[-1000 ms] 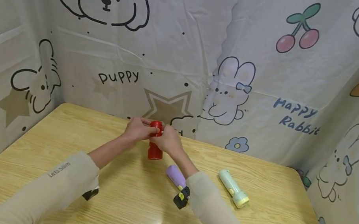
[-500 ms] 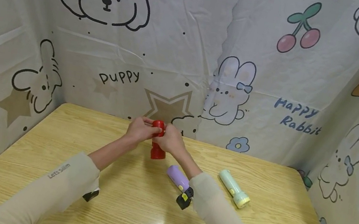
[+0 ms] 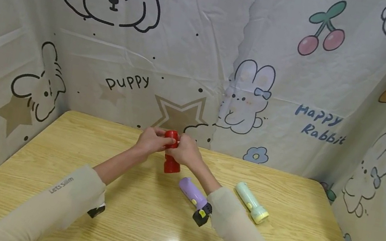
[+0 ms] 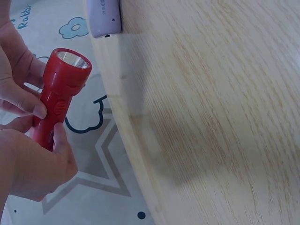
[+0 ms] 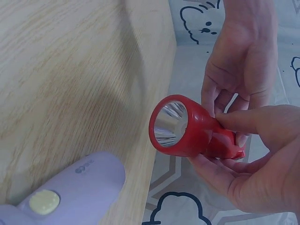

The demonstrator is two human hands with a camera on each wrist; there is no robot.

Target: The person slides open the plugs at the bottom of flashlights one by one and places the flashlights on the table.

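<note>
Both hands hold a red flashlight point(image 3: 171, 165) above the far part of the table. My left hand point(image 3: 152, 141) grips its tail end from the left. The right hand point(image 3: 187, 151) pinches the body from the other side, with its thumb beside the slide switch in the left wrist view. In the right wrist view, the flashlight's lens point(image 5: 171, 123) and reflector are visible, and no light shows. Fingers cover much of the body. Below the right wrist, a purple flashlight point(image 3: 191, 191) lies on the table, its front end hidden by a wrist camera.
A mint-green flashlight point(image 3: 250, 202) with a yellow rim lies to the right on the wooden table point(image 3: 136, 222). A curtain point(image 3: 195, 60) printed with cartoons hangs behind the table's back edge and along both sides. Black wrist cameras hang under the sleeves.
The red flashlight and both hands have shifted slightly to the right. The right forearm has moved right too, leaving more of the purple flashlight visible.
</note>
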